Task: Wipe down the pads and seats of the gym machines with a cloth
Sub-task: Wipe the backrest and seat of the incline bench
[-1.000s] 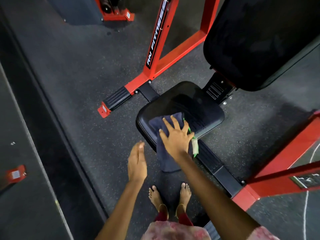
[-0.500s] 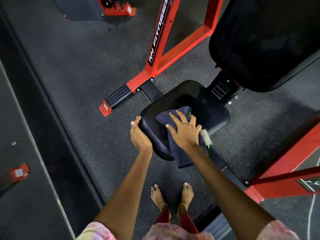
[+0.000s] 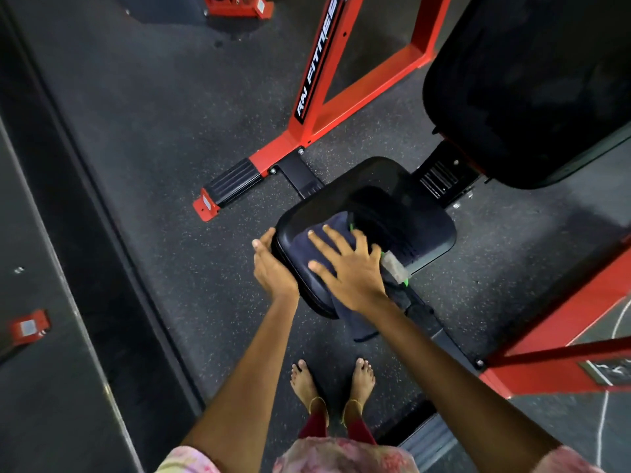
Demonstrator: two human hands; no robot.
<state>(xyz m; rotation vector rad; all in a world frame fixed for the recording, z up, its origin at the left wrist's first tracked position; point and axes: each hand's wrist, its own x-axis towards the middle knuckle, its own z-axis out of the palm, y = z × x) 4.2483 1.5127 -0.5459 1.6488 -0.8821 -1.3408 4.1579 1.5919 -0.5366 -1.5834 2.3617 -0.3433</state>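
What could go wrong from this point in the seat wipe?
1. The cloth hangs over the seat front edge, held only by the flat right hand; it may slide off.
2. The left hand grips the seat rim in the wipe's path.
3. Bare feet stand near the red frame.

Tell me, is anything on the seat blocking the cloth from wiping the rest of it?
Nothing visible is. The right hand presses the cloth flat on the seat, whose far part looks bare.
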